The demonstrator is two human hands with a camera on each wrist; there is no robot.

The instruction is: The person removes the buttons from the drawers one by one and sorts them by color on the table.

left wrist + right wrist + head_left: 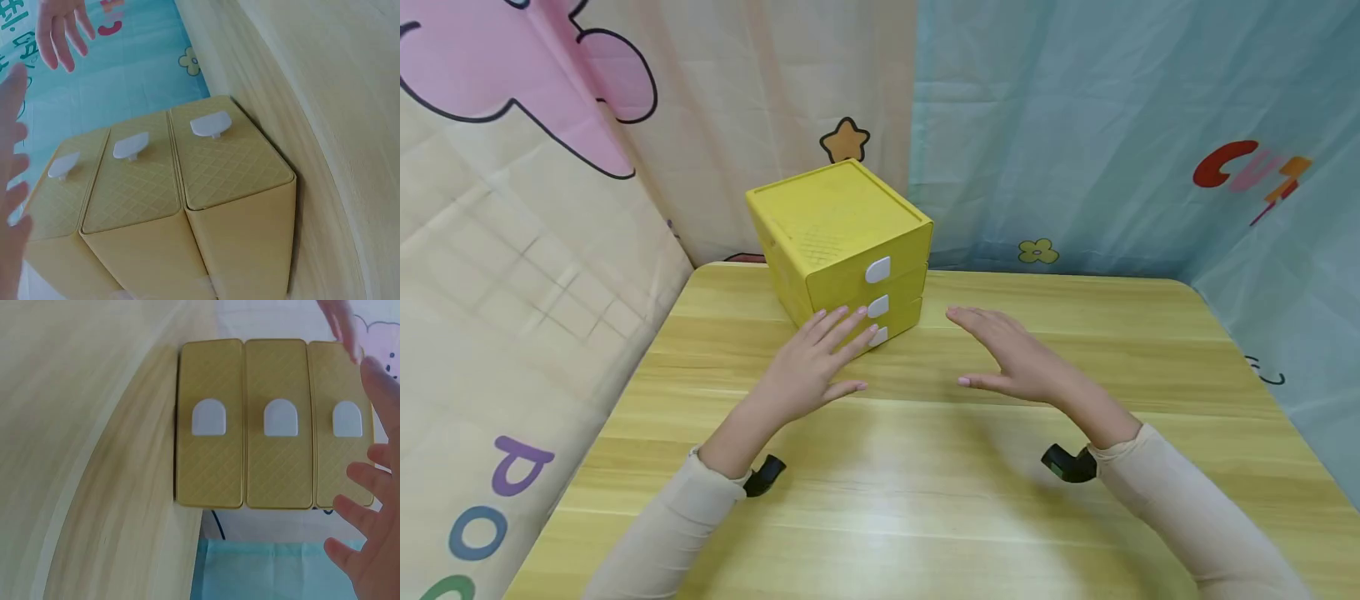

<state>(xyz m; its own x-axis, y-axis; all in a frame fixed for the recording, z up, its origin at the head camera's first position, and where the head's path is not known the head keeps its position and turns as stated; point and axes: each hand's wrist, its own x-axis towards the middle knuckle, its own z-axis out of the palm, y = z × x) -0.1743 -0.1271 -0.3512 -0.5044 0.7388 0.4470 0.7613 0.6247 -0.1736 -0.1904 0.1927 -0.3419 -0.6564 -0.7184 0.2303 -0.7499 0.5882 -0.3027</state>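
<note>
A yellow three-drawer box point(842, 217) stands at the back of the wooden table, turned at an angle, its drawers closed. Each drawer front bears a white rounded handle point(877, 269); the right wrist view shows the drawer fronts point(278, 475) face on, with a diamond pattern. My left hand point(808, 367) hovers in front of the box, fingers spread and straight, overlapping the lower drawers in the head view. To the right of the box, my right hand point(1018, 358) is held in the air, fingers extended, thumb apart. Neither hand holds anything.
The wooden table point(880, 483) has rounded back corners. Printed cloth curtains point(1045, 125) hang behind it and at both sides. A black wrist-worn camera mount point(765, 477) shows below the left wrist, and another black mount point(1069, 463) below the right.
</note>
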